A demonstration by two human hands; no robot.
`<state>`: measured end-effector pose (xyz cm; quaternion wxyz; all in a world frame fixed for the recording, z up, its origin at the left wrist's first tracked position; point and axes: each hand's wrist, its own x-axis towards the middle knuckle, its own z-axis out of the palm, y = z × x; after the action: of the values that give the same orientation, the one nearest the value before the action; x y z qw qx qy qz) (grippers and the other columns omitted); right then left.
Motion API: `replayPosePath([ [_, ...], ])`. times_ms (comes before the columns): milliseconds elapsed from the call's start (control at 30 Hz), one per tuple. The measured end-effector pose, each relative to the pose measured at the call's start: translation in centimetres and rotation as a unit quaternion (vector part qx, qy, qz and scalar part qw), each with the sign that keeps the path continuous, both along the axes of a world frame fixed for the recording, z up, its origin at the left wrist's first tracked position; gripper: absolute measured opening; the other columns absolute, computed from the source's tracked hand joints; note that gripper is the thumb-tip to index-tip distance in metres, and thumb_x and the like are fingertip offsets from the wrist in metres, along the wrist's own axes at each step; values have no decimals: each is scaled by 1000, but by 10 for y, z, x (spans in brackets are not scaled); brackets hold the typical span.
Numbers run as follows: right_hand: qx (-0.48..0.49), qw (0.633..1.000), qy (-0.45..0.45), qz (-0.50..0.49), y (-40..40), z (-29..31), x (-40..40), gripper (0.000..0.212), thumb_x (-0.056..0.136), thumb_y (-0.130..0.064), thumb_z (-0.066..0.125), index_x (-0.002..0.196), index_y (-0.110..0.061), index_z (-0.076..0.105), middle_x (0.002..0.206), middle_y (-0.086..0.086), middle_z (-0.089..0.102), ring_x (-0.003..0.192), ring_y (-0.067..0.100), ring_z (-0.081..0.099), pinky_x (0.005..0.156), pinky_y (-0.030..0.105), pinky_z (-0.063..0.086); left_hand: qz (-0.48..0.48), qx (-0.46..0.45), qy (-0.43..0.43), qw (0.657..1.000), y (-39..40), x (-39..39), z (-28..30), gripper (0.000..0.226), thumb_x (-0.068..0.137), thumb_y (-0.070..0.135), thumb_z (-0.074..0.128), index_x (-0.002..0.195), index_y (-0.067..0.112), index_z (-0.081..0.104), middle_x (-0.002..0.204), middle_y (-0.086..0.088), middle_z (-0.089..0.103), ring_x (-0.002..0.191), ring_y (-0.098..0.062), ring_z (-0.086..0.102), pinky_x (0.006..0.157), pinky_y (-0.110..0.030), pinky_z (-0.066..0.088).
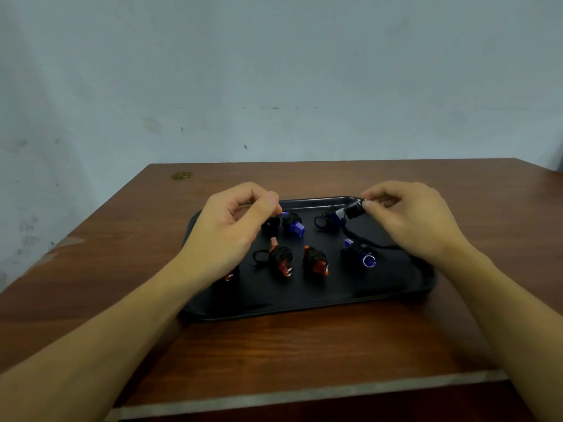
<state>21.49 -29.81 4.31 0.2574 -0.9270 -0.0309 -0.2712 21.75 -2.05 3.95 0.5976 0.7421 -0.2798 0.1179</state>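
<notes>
The table [304, 354] is showing its pale front edge nearest the camera, and two bare forearms are reaching over it from the lower corners. A black tray [304, 303] is sitting on the table just beyond that, carrying small wound cable bundles in two rows.

In the near row, an orange bundle [228, 276] is lying mostly hidden under the left wrist. Two more orange-and-black bundles [281, 261] [316, 262] are lying side by side near the middle. A blue ringed bundle [364, 257] is lying to their right.

The left hand [233, 222] is hovering over the far left part of the tray. Its fingers [269, 200] are curling in, with thumb and forefinger closing together right above a small black bundle [271, 224]. I cannot tell whether they are actually gripping it. A blue-and-black bundle [293, 224] is lying just beside it.

The right hand [417, 220] is working at the far right corner of the tray. Its fingers [370, 205] are pinching the black plug [355, 212] between thumb and forefinger and holding it just above the tray. The plug is touching a partly wound blue bundle [332, 220], and a loose black cable [377, 245] is trailing back under the right hand.

Farther off, a small gold round mark [182, 176] is showing on the table's far left. A pale blue wall [274, 71] is rising behind.
</notes>
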Motion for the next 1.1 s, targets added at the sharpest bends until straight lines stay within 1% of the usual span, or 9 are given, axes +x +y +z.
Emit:
replayPosePath([
  [133, 138, 984, -25, 112, 39, 29, 0, 12, 93, -23, 69, 100, -29, 76, 87, -13, 72, 67, -6, 56, 65, 7, 43, 32, 4, 6, 999, 4, 3, 0, 10, 98, 22, 59, 100, 18, 68, 66, 17, 58, 55, -2, 46, 53, -17, 34],
  [233, 185, 966, -31, 179, 71, 43, 3, 12, 92, -20, 70, 95, -29, 77, 81, -9, 72, 58, -2, 53, 57, 6, 41, 58, -25, 22, 998, 8, 6, 3, 13, 97, 27, 60, 107, 25, 68, 85, 9, 67, 59, 0, 53, 54, -19, 36],
  [333, 207, 952, -15, 225, 93, 46, 9, 13, 90, -20, 71, 92, -32, 77, 79, -13, 73, 62, -4, 57, 60, 6, 43, 56, -35, 18, 998, 11, 6, 4, 13, 99, 25, 57, 105, 21, 67, 80, 9, 66, 56, 2, 54, 50, -15, 40],
  [500, 271, 926, 39, 258, 105, 31, 16, 20, 95, -16, 63, 98, -30, 77, 91, -6, 76, 84, 5, 71, 76, 20, 56, 88, -24, -12, 996, 19, 11, 2, 18, 100, 17, 56, 86, 19, 66, 63, 9, 63, 49, 2, 49, 52, -15, 36],
  [600, 364, 870, 125, 306, 108, 20, 17, 24, 97, -31, 55, 115, -30, 70, 102, 2, 75, 88, 17, 75, 79, 32, 62, 126, 0, -19, 992, 23, 16, 1, 19, 99, 22, 57, 82, 20, 66, 66, 3, 66, 50, -1, 49, 53, -21, 37],
  [733, 323, 890, 119, 300, 108, 16, 20, 22, 90, -30, 62, 108, -21, 71, 86, -1, 77, 52, 6, 55, 49, 15, 45, 154, 35, -40, 987, 23, 17, 1, 22, 99, 27, 55, 82, 18, 65, 65, 1, 65, 53, -5, 50, 54, -21, 39],
  [900, 363, 886, 32, 287, 100, 20, 27, 20, 97, -14, 59, 87, -10, 76, 57, -5, 66, 39, -1, 50, 43, 6, 38, 47, -41, 63, 996, 22, 13, 4, 32, 102, 29, 52, 78, 11, 62, 61, -5, 56, 45, -12, 38, 43, -20, 29],
  [967, 403, 858, 41, 315, 97, 20, 28, 21, 96, -16, 61, 84, -17, 79, 62, 1, 65, 39, 2, 36, 39, 9, 29, -40, -85, 123, 988, 20, 10, 7, 28, 97, 29, 53, 76, 13, 62, 61, -8, 51, 45, -14, 34, 42, -21, 23],
  [1100, 503, 726, 129, 451, 87, 23, 27, 16, 66, -23, 71, 79, -15, 76, 61, -1, 57, 45, 5, 27, 38, 16, 20, -195, -183, 218, 939, 18, 5, 10, 22, 94, 22, 51, 80, 7, 57, 63, -5, 45, 47, -12, 31, 42, -25, 16],
])
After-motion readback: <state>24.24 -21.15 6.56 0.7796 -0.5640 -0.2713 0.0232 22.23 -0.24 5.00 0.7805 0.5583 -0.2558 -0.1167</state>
